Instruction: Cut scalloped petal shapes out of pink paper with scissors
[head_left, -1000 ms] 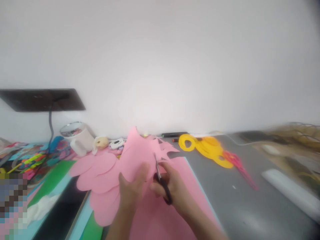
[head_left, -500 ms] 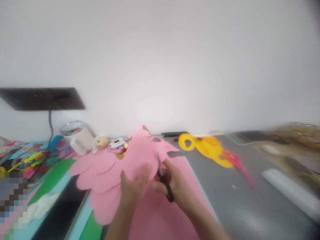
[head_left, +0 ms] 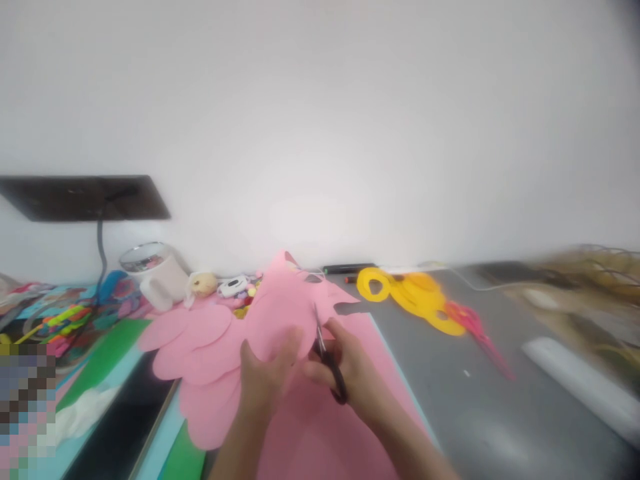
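The left hand [head_left: 270, 373], spread, presses pink paper [head_left: 280, 320] above the counter [head_left: 480, 400]; its fingertips blur into the sheet. The right hand [head_left: 345, 367] grips dark-handled scissors [head_left: 331, 367] by the loops, partly hiding them, blades at the paper. A patch of pixels masks the lower left corner. No writing is readable.
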Action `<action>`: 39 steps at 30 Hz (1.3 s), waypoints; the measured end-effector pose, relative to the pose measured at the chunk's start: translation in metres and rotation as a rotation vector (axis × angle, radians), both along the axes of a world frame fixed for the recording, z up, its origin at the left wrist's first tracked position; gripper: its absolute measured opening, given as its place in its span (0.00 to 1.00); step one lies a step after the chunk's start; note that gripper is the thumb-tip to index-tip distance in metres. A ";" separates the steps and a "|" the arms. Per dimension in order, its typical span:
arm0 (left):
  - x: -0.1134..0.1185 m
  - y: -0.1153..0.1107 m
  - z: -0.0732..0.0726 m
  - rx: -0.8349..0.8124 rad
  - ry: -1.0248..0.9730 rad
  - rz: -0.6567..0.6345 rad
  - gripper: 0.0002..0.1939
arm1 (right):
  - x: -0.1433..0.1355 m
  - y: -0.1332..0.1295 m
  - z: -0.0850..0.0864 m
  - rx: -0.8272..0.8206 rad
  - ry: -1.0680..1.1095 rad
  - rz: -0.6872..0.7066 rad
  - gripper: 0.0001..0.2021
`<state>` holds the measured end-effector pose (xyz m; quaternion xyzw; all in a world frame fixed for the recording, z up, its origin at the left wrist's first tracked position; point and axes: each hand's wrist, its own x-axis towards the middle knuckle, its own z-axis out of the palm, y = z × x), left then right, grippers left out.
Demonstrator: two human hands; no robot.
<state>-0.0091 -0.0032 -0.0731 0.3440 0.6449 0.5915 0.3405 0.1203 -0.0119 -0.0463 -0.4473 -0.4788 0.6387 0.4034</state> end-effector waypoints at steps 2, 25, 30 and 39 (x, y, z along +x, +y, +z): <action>0.001 0.001 0.004 -0.039 0.025 0.015 0.24 | 0.000 0.000 0.001 -0.007 -0.018 -0.003 0.22; 0.007 -0.005 0.020 0.103 -0.097 -0.016 0.20 | -0.002 0.000 -0.003 -0.014 -0.088 -0.034 0.19; 0.005 -0.005 0.018 0.114 -0.099 -0.034 0.18 | -0.002 0.000 -0.002 -0.013 -0.121 -0.040 0.17; 0.001 -0.003 0.013 0.135 -0.142 -0.064 0.19 | -0.004 0.000 0.002 -0.040 -0.151 -0.057 0.16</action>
